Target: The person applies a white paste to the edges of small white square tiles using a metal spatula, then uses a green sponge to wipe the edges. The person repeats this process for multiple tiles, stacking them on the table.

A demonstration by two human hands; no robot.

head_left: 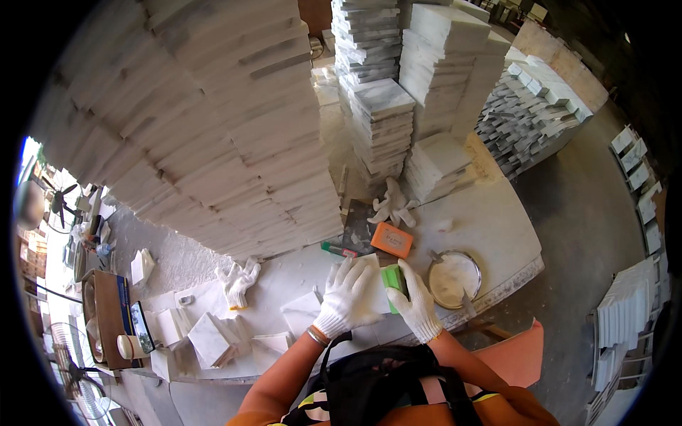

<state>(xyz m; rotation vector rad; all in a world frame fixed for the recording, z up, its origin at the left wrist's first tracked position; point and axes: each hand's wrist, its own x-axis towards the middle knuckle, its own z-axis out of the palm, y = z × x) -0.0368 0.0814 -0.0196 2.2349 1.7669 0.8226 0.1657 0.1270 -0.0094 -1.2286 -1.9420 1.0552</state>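
Both my hands wear white knit gloves over the near part of the worktable. My left hand (348, 299) lies with its fingers stretched out on a pale tile (369, 265), steadying it from the left. With my right hand (416, 307) I grip a bright green block (392, 284), which stands against the tile's right side; its underside is hidden. Just beyond lie an orange box (391, 240) and a small green-and-red stick-like item (339, 249). To the right sits a round metal bowl (477, 275) of whitish powder or paste, with a tool in it.
Tall stacks of marble tiles (234, 135) rise at the far left, with more stacks (383, 99) behind the box. Loose gloves (395, 204) lie on the table. Several loose tiles (211, 339) and a phone (141, 327) are at left. Racked tiles (625, 305) stand at far right.
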